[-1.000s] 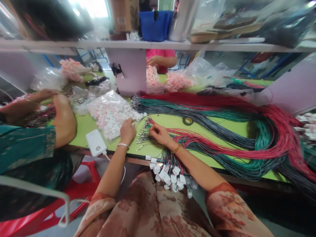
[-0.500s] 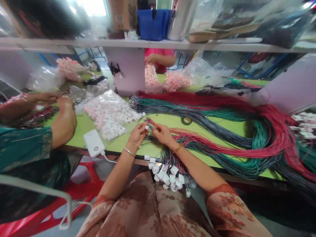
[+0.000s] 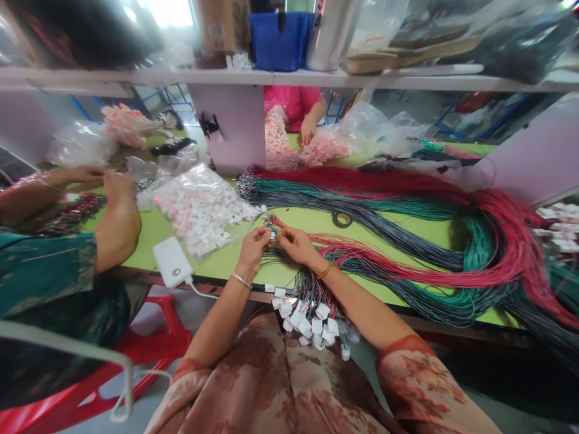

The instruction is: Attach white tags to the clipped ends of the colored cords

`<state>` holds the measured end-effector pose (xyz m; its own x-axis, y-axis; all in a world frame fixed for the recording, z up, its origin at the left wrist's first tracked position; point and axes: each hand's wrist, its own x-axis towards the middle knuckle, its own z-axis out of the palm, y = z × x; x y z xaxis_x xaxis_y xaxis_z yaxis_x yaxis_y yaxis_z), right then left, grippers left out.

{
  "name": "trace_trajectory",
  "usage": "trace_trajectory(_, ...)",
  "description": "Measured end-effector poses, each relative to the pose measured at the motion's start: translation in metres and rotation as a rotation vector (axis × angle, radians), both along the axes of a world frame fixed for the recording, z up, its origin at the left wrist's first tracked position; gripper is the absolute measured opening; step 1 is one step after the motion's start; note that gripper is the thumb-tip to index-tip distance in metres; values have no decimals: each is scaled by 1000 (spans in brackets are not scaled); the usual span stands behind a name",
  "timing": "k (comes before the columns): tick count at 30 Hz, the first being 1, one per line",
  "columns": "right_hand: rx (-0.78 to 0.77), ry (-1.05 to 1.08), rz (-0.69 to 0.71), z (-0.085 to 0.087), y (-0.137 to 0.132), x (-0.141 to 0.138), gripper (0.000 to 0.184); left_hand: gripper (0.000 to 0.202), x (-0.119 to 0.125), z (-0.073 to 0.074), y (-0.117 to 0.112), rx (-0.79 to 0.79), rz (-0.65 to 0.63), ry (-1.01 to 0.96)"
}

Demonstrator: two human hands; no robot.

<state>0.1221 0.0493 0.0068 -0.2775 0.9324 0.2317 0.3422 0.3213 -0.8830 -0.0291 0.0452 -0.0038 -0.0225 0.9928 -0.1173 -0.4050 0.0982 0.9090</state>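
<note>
Connector (image 3: 272,235), small and white, sits pinched between thumb and fingertips of the left hand (image 3: 254,246), just in from the near edge of the desk (image 3: 425,232). Right beside it is the right hand (image 3: 295,246), thumb and forefinger closed to a pinch on what looks like a thin wire (image 3: 277,231), too fine to follow properly from here. Both hands are at the loose ends of the nearer wire bundle (image 3: 434,278), red, green and dark, sweeping off toward the desk's right end. Over the near edge hangs a cluster of white connectors (image 3: 306,325)! Left of the hands, a clear bag (image 3: 194,208) packed with more, and closer to the edge a white power pack (image 3: 172,262). Any writing? Up on the shelf (image 3: 181,77), red marks at the top of a silvery cylinder (image 3: 328,33) are cut off, and the label on the carton (image 3: 228,27) is just a blur.
</note>
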Motion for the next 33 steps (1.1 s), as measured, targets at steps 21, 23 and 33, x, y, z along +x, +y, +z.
trace_trajectory(21, 33, -905, -111, 6, 18, 17, 28, 14, -9, 7, -4, -91, 46, 159)
trace_trajectory(23, 29, -919, -113, 8, 18, 19, 29, 15, -8, 7, -5, -89, 33, 148)
trace_trajectory(33, 71, -896, -103, 5, 21, 24, 25, 14, -8, 9, -6, -74, -1, 139)
